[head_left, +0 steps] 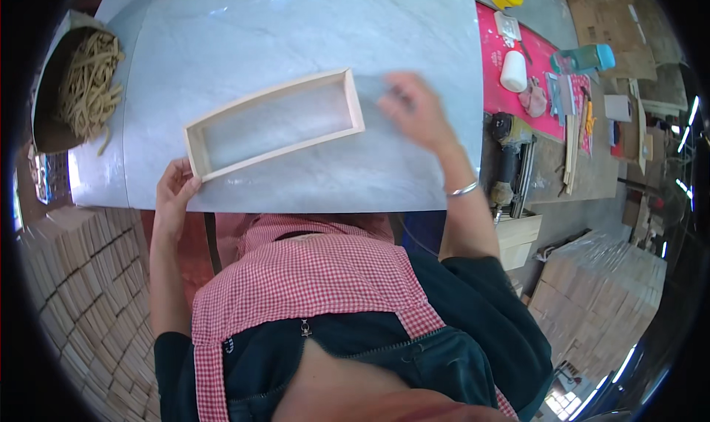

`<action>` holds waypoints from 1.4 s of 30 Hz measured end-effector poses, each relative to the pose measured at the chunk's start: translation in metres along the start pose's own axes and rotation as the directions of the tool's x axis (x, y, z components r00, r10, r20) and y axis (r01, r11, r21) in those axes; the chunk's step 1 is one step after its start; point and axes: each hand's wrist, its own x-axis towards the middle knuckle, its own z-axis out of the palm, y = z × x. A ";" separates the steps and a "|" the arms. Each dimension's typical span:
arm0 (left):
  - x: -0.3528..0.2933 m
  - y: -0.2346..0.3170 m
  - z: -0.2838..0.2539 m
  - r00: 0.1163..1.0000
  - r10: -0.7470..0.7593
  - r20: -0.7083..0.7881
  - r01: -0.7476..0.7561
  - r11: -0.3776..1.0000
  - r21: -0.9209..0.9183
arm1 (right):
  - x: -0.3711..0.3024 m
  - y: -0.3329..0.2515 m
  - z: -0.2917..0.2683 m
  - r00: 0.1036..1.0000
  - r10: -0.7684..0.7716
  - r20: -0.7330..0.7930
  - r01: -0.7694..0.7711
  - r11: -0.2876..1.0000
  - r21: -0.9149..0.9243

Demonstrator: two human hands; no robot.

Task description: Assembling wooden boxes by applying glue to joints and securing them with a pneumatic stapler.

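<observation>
An open rectangular frame of pale wood (356,104) lies slanted on the grey marble-patterned tabletop (296,37). The tabletop shows through its middle. My left hand (177,187) is closed on the frame's near left corner, thumb on top and fingers along the outer side. To the right of the frame's short end hovers my right hand (416,115), with a silver bangle on the wrist. It is apart from the wood. Its fingers are bent and smeared by motion, so whether anything is in them cannot be made out.
At the left edge, a container (48,96) holds a tangle of beige strips (92,85). On the right, a pink mat (543,122) carries a white bottle (513,71) and a teal bottle (584,58). A dark power tool (506,159) lies nearby. Stacked wood (81,274) stands below left.
</observation>
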 end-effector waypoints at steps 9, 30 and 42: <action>-0.038 -0.019 0.045 0.772 0.520 -0.366 -0.248 0.776 0.580 | 0.027 0.178 -0.165 0.636 0.439 -0.635 -0.772 0.342 -0.537; 0.002 -0.037 0.139 0.360 0.921 0.149 -0.469 0.041 0.882 | -0.030 -0.120 0.048 0.888 0.177 -0.424 0.064 0.866 0.495; -0.003 -0.067 0.136 0.410 0.890 0.200 -0.574 0.081 0.815 | -0.018 -0.168 0.126 0.998 -0.045 -0.034 0.055 0.914 0.402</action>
